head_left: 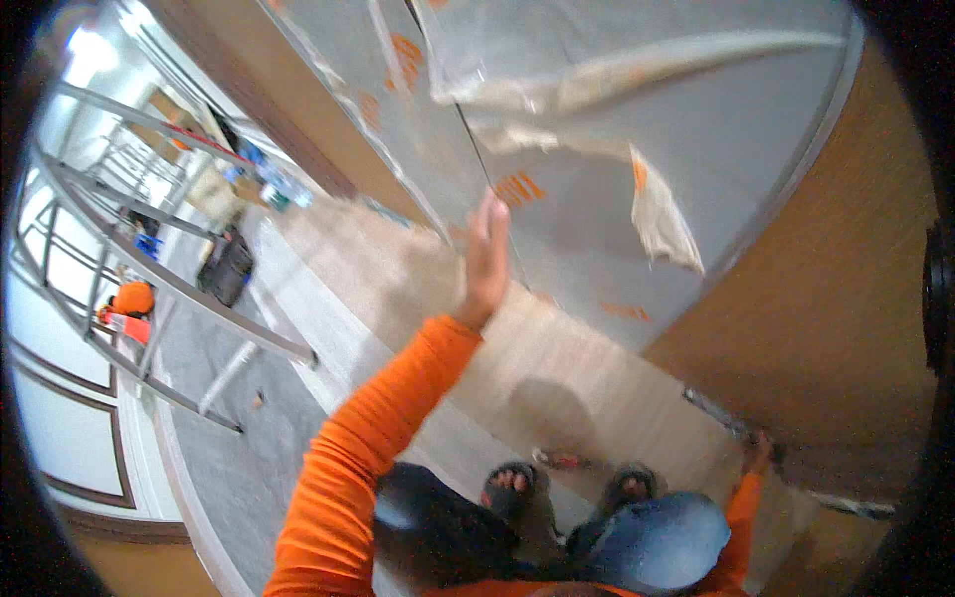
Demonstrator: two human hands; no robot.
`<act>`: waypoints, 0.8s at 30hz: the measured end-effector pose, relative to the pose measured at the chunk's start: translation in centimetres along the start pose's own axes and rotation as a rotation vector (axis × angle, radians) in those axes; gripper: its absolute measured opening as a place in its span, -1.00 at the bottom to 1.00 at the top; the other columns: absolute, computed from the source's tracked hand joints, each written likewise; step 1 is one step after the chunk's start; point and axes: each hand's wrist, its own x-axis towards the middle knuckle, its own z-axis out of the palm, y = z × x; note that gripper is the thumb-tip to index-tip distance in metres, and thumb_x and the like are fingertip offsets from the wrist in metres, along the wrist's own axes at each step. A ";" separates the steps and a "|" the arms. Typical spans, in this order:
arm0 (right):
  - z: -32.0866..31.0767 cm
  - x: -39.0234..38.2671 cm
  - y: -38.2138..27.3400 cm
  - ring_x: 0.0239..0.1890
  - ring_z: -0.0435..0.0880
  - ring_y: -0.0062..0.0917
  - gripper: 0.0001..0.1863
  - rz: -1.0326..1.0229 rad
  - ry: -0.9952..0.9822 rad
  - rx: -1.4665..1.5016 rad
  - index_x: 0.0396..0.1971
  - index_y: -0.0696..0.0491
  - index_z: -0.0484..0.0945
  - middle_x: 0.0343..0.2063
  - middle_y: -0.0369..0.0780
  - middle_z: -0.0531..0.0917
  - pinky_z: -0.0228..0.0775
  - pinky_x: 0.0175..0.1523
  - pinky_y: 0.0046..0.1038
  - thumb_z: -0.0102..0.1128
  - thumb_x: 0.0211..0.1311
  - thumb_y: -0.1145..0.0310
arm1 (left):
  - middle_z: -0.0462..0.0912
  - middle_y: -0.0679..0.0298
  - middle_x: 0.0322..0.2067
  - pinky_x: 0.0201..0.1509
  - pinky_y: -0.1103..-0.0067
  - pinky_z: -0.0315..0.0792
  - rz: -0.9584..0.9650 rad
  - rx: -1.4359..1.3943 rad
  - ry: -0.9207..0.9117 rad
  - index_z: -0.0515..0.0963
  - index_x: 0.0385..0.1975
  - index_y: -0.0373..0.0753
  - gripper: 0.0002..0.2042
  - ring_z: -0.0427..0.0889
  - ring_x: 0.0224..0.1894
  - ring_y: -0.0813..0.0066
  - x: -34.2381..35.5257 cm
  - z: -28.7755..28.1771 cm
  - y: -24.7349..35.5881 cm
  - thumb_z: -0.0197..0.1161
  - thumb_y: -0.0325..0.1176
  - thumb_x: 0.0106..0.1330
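My left hand (482, 264) is raised with fingers stretched out, against or very close to a grey panel (567, 229) with orange print and torn, peeling protective film (667, 224). At lower right my right hand (758, 453) reaches down to a dark metallic strip (716, 413) along the bottom of a brown wooden surface (816, 279); its fingers are too blurred to show whether it grips anything. A small tool with some red on it (562, 460) lies on the pale floor between my sandaled feet (507, 483).
Metal scaffolding or ladder frames (199, 284) stand on the left over a grey floor covering (229, 388). Behind are a dark bag (224, 264), orange objects (134, 298) and mixed clutter (279, 189). A white panelled wall (65, 438) with brown trim runs along the far left.
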 end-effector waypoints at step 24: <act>-2.5 7.8 -17.0 0.20 0.49 -0.32 -0.57 0.242 -0.210 0.385 0.16 0.08 0.58 0.15 -0.17 0.59 0.31 0.32 -0.26 0.14 0.39 0.21 | 0.49 0.06 0.23 0.36 0.50 0.23 0.091 -0.001 0.042 0.28 0.37 -0.39 -0.38 0.42 0.28 0.31 0.8 -1.4 -2.5 -0.05 0.03 0.57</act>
